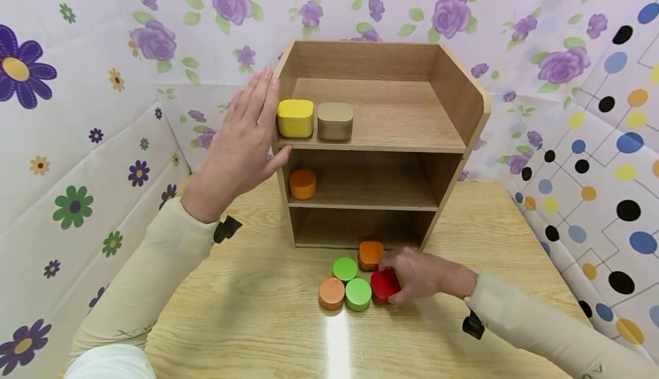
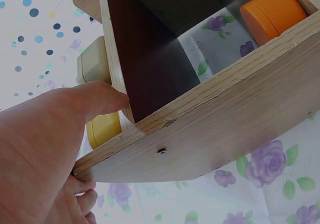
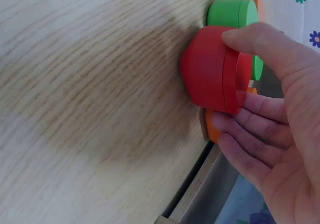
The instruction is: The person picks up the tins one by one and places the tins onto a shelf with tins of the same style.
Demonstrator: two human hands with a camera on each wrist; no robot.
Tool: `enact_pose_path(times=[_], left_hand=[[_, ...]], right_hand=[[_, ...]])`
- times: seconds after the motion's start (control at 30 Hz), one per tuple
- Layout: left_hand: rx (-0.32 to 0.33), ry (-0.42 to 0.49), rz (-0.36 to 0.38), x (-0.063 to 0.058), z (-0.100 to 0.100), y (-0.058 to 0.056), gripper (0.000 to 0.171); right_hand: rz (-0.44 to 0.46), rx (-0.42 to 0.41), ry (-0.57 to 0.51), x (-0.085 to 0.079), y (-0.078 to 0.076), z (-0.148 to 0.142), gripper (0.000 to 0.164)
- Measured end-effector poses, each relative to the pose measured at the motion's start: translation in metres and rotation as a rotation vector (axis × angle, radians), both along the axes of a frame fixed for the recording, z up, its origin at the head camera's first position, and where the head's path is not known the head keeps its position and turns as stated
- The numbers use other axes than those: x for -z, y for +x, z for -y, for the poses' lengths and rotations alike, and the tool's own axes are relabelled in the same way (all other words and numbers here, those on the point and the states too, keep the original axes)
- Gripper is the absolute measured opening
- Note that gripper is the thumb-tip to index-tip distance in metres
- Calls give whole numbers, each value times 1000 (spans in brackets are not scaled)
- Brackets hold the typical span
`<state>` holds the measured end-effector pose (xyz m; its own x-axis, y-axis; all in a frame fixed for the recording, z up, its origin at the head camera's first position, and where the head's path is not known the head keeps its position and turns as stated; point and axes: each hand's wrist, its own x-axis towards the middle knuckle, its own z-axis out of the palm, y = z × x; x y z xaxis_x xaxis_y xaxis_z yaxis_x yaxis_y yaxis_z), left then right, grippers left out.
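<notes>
My left hand [image 1: 246,133] lies against the left side panel of a small wooden shelf [image 1: 381,149], its fingers straight and its thumb at the front edge of the upper board. Close to those fingers sit a yellow box [image 1: 296,119] and a khaki box [image 1: 335,122] on the top level. Down on the table, my right hand [image 1: 416,275] holds a red rounded-square box [image 3: 207,69] between thumb and fingers. Touching or close around it are an orange square box [image 1: 370,255], two green round boxes [image 1: 357,294] and a light orange round box [image 1: 332,293].
An orange round box [image 1: 302,184] stands at the left of the middle level. The wooden table [image 1: 247,310] extends in front of the shelf. Patterned cloths hang behind it and at both sides, one with purple roses [image 1: 453,12].
</notes>
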<state>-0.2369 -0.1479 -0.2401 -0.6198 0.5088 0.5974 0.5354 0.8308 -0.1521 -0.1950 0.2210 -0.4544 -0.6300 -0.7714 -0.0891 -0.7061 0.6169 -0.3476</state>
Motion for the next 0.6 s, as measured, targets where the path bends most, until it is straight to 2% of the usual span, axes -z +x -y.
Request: enact_pose_path(times=[0.3,0.6], left_hand=[[7,18,9,1,1,0,104],[15,27,13,0,0,-1,104]], right_hand=[[55,-50,36,-13,-3,-1,42],[149,-17,60,-37,-2,3,37]])
